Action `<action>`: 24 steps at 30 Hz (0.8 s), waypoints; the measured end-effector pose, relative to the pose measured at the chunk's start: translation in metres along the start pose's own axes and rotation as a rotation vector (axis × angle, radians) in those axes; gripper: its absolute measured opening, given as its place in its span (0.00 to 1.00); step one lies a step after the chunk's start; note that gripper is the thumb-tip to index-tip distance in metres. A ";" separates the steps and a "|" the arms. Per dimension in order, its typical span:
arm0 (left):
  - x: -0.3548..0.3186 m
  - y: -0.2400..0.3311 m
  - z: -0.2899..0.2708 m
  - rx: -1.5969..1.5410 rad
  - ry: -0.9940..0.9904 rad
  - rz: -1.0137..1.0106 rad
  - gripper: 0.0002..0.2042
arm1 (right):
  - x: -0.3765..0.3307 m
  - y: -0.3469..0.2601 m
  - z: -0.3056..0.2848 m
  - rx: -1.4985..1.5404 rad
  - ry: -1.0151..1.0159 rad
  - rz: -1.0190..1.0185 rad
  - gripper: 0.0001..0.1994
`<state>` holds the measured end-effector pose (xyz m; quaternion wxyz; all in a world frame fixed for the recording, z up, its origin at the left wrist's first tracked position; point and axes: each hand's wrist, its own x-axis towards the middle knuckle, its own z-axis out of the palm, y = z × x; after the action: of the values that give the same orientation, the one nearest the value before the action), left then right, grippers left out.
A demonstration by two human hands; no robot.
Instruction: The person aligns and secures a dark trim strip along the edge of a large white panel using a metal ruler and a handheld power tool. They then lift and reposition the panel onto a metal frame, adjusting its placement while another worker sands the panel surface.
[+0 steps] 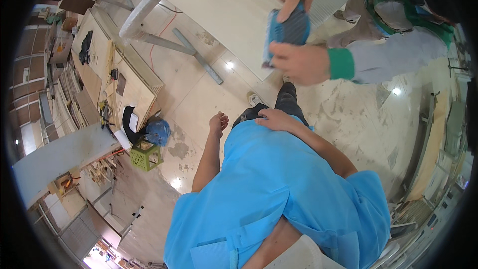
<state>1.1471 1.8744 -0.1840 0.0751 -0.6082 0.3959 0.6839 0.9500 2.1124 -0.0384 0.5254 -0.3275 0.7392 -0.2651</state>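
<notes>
My left hand [218, 123] hangs beside my body over the tiled floor, fingers loosely curled with nothing seen in them. Across the front of my waist lies my right hand [273, 119], its fingers stretched over the lower edge of my blue shirt [279, 154] and dark trousers. No tool shows in it. Ahead of me, another person's two hands [306, 63] hold a blue and dark grey handheld power sander [289, 30] above the corner of a pale panel [224, 10]. That person wears grey sleeves with green cuffs.
A metal bar [204, 62] lies on the floor near a wrapped stand leg [139, 17]. To the left are a wooden workbench [134, 72], a green plastic stool [145, 157] and a blue plastic container [158, 132]. Cables cross the panel's far part. Boards lean along the right side.
</notes>
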 end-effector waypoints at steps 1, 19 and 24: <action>0.002 -0.007 -0.002 0.019 0.002 -0.017 0.19 | 0.001 0.000 0.000 0.007 0.003 0.007 0.30; 0.012 -0.015 0.006 0.000 -0.030 0.011 0.15 | 0.012 0.002 -0.002 -0.131 0.060 0.007 0.29; 0.016 -0.009 0.009 0.021 -0.049 -0.014 0.13 | 0.015 0.004 -0.004 -0.145 0.076 -0.004 0.27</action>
<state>1.1417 1.8800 -0.2024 0.0960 -0.5933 0.3967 0.6938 0.9421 2.1034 -0.0492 0.4713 -0.3558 0.7753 -0.2242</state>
